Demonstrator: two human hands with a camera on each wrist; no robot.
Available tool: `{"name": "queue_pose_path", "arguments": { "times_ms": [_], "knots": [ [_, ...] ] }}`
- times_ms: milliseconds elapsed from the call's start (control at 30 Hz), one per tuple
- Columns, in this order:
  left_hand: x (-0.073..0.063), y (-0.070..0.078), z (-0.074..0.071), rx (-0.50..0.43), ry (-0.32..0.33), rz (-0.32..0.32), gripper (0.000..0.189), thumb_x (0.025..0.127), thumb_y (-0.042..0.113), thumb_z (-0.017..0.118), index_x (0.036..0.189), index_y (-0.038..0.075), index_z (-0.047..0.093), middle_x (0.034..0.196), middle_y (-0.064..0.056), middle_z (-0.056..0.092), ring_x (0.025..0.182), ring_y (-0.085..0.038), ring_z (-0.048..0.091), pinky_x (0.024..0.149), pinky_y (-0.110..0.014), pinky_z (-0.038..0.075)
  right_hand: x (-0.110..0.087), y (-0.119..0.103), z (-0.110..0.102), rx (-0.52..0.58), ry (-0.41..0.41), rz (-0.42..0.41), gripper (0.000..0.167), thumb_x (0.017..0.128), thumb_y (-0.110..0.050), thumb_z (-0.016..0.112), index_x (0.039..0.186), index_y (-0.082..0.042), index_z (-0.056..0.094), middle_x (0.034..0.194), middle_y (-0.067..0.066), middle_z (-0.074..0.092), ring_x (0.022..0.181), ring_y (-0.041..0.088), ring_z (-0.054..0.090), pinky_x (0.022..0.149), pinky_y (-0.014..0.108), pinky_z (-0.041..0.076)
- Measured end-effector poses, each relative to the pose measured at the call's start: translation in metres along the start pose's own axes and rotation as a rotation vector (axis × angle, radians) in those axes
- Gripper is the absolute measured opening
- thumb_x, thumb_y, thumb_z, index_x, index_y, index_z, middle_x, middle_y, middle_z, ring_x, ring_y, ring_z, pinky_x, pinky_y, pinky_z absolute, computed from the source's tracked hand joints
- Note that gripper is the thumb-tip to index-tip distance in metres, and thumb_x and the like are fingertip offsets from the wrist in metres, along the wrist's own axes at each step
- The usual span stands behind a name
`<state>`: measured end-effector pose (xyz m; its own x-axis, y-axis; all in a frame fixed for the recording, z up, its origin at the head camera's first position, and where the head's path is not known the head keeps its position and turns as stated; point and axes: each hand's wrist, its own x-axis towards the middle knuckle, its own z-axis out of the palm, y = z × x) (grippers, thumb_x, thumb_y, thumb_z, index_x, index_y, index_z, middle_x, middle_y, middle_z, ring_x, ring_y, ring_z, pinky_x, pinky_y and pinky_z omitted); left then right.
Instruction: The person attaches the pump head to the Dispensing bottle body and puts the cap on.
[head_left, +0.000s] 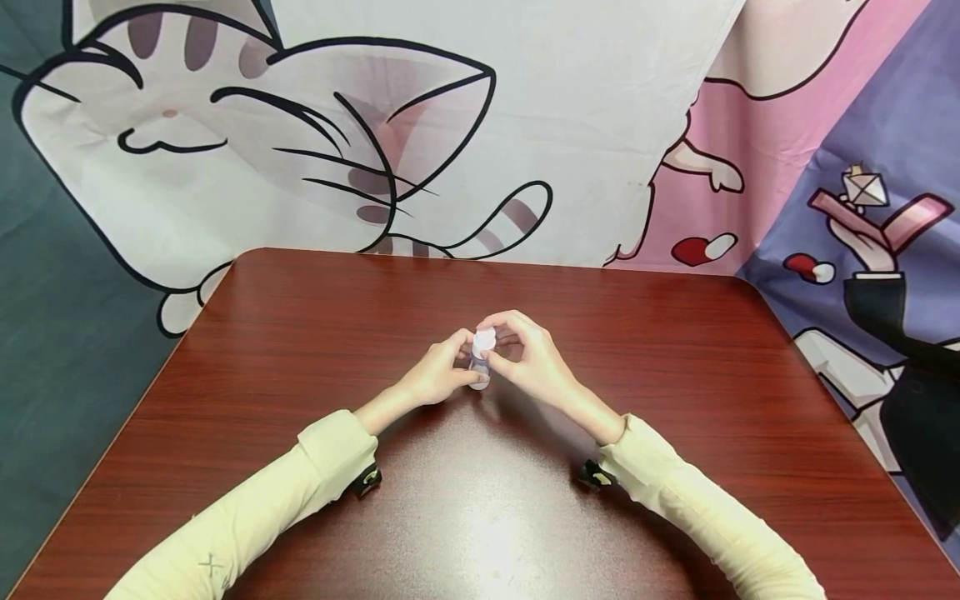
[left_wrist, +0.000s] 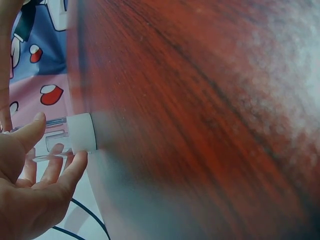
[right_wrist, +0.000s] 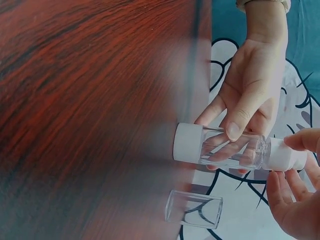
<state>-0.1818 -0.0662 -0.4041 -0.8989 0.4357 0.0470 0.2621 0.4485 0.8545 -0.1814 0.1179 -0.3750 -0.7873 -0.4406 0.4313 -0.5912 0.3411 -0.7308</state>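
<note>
A small clear bottle [right_wrist: 235,147] with a wide white base [right_wrist: 188,142] stands upright on the table, between both hands. My left hand [head_left: 438,371] grips its clear body, thumb on the near side and fingers behind. With thumb and fingertips, my right hand [head_left: 528,358] pinches the white top [head_left: 483,340]. In the right wrist view a clear open cylinder [right_wrist: 194,209], like a see-through cap, stands apart on the table beside the bottle. The left wrist view shows the white base [left_wrist: 82,132] below the left hand [left_wrist: 40,195].
The dark red wooden table [head_left: 300,317] stretches around the hands, with a bright glare in front of them. Behind it hangs a cloth backdrop [head_left: 585,100] printed with a cartoon cat. Dark wrist devices [head_left: 367,480] sit at both cuffs.
</note>
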Motion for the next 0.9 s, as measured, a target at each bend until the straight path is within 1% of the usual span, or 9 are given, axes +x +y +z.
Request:
{"name": "queue_pose_path", "arguments": {
  "times_ms": [133, 233, 333, 467, 600, 700, 900],
  "knots": [
    [0.0, 0.0, 0.0, 0.009, 0.005, 0.006, 0.037, 0.086, 0.012, 0.072, 0.115, 0.005, 0.05, 0.118, -0.012, 0.065, 0.112, -0.029, 0.062, 0.093, -0.043, 0.05, 0.0, -0.001, -0.001, -0.001, 0.004, 0.02, 0.036, 0.081, 0.001, 0.072, 0.114, -0.005, 0.06, 0.11, 0.009, 0.063, 0.098, 0.021, 0.064, 0.087, 0.037, 0.055],
    [0.001, 0.0, 0.001, 0.015, 0.009, 0.011, 0.037, 0.085, 0.012, 0.072, 0.114, 0.005, 0.051, 0.118, -0.012, 0.065, 0.111, -0.03, 0.062, 0.094, -0.043, 0.05, 0.0, -0.005, -0.002, 0.033, -0.002, 0.02, 0.038, 0.082, 0.005, 0.069, 0.118, 0.001, 0.059, 0.115, 0.016, 0.063, 0.101, 0.027, 0.065, 0.091, 0.042, 0.053],
    [0.001, 0.0, 0.001, 0.023, 0.014, 0.017, 0.037, 0.085, 0.012, 0.072, 0.114, 0.005, 0.05, 0.118, -0.013, 0.065, 0.111, -0.031, 0.062, 0.095, -0.044, 0.05, 0.001, -0.019, -0.006, 0.058, -0.023, -0.003, 0.038, 0.082, 0.011, 0.063, 0.12, 0.009, 0.056, 0.121, 0.024, 0.061, 0.106, 0.034, 0.063, 0.094, 0.045, 0.051],
    [0.001, -0.001, 0.001, 0.025, 0.016, 0.021, 0.037, 0.085, 0.012, 0.072, 0.114, 0.004, 0.05, 0.118, -0.014, 0.064, 0.111, -0.032, 0.062, 0.095, -0.045, 0.049, 0.001, -0.038, -0.01, 0.06, -0.055, -0.023, 0.038, 0.082, 0.016, 0.058, 0.119, 0.011, 0.056, 0.124, 0.027, 0.059, 0.112, 0.037, 0.06, 0.095, 0.042, 0.051],
    [0.0, -0.001, 0.001, 0.02, 0.013, 0.021, 0.038, 0.085, 0.012, 0.072, 0.115, 0.004, 0.05, 0.117, -0.014, 0.064, 0.111, -0.032, 0.062, 0.095, -0.045, 0.049, 0.002, -0.044, -0.011, 0.06, -0.071, -0.009, 0.037, 0.082, 0.018, 0.057, 0.119, 0.012, 0.057, 0.121, 0.027, 0.06, 0.11, 0.037, 0.061, 0.093, 0.039, 0.052],
    [0.0, -0.001, 0.001, 0.021, 0.009, 0.023, 0.039, 0.085, 0.013, 0.072, 0.116, 0.003, 0.05, 0.118, -0.014, 0.064, 0.112, -0.032, 0.062, 0.095, -0.044, 0.05, 0.002, -0.042, -0.01, 0.048, -0.073, 0.005, 0.037, 0.081, 0.017, 0.057, 0.118, 0.012, 0.057, 0.118, 0.026, 0.061, 0.108, 0.036, 0.063, 0.092, 0.037, 0.053],
    [0.0, 0.0, 0.0, 0.017, 0.004, 0.018, 0.04, 0.086, 0.012, 0.072, 0.118, 0.003, 0.05, 0.119, -0.014, 0.063, 0.112, -0.032, 0.061, 0.094, -0.044, 0.05, 0.002, -0.013, -0.003, 0.035, -0.069, 0.003, 0.038, 0.082, 0.014, 0.061, 0.12, 0.009, 0.058, 0.118, 0.024, 0.062, 0.109, 0.033, 0.063, 0.093, 0.039, 0.053]
  ]
}}
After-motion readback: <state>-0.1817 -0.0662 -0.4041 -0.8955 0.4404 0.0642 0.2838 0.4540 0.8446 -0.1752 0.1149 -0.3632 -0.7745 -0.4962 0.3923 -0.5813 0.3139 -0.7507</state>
